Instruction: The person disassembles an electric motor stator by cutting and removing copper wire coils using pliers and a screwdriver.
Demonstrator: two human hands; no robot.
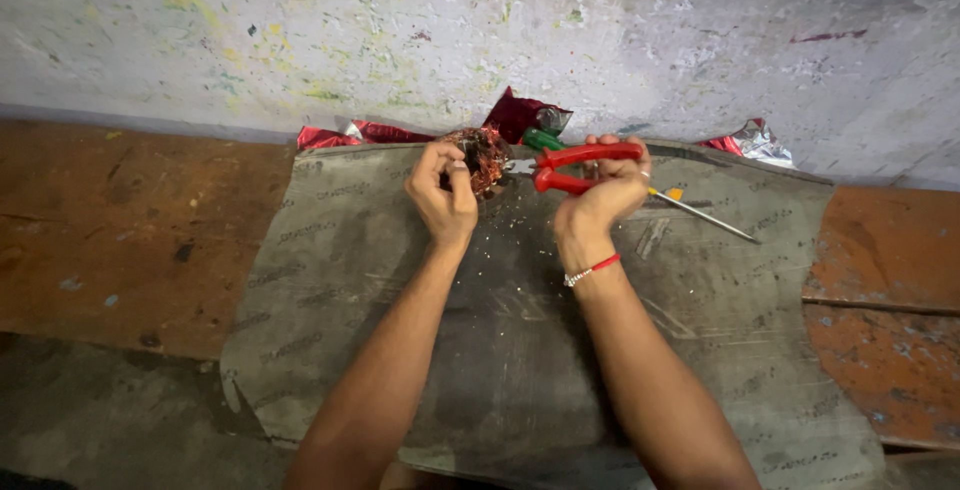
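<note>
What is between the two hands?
In the head view, the pliers' metal nose bridges the gap from the right hand to the coil in the left hand.

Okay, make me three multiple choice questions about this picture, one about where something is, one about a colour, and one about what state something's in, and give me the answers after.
1. Where does the thin metal screwdriver with the yellow collar lie?
A. On the grey mat, beyond the right hand
B. On the bare brown floor beside the left arm
C. In the left hand

2. What colour are the handles of the pliers?
A. Blue
B. Red
C. Black

3. What is the left hand doing?
A. Resting flat and empty on the mat
B. Hanging off the mat's edge
C. Gripping a round coppery wound coil

Answers:
1. A, the screwdriver rests on the grey mat just past the right hand.
2. B, both handles show red within the right hand's grip.
3. C, the fingers are closed on the coil, held to the pliers' tip.
</note>
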